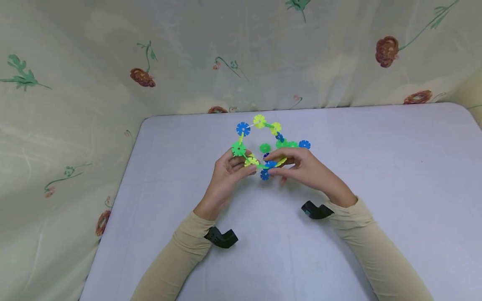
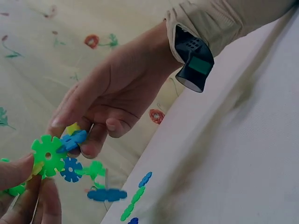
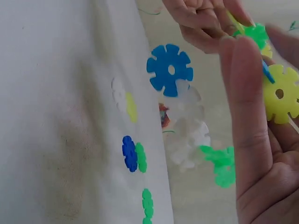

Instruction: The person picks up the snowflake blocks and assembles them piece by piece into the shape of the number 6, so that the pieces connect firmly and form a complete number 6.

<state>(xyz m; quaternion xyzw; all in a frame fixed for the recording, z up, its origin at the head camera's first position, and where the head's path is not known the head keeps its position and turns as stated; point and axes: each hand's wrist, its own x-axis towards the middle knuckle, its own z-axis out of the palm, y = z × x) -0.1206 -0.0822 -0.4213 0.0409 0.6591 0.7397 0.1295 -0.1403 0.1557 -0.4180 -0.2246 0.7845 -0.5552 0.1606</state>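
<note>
A loop of linked snowflake discs [image 1: 243,129] in blue, green and yellow stands up between my two hands. My left hand [image 1: 225,172] pinches it at a yellow disc [image 1: 251,162], low on the left. At the lower right, my right hand [image 1: 306,165] grips the loop by a blue disc [image 1: 270,164] between thumb and fingers. Another blue disc [image 1: 265,174] sticks out below these fingertips. In the left wrist view, a green disc [image 2: 48,156] faces the camera between the hands. A yellow disc [image 3: 281,94] shows beside my right fingers in the right wrist view.
Loose discs lie on the white table [image 1: 376,167] behind the hands, among them a green disc [image 1: 265,148] and a blue disc [image 1: 304,144]. Clear discs [image 3: 187,140] show in the right wrist view. A flowered cloth [image 1: 263,54] hangs along the table's far edge.
</note>
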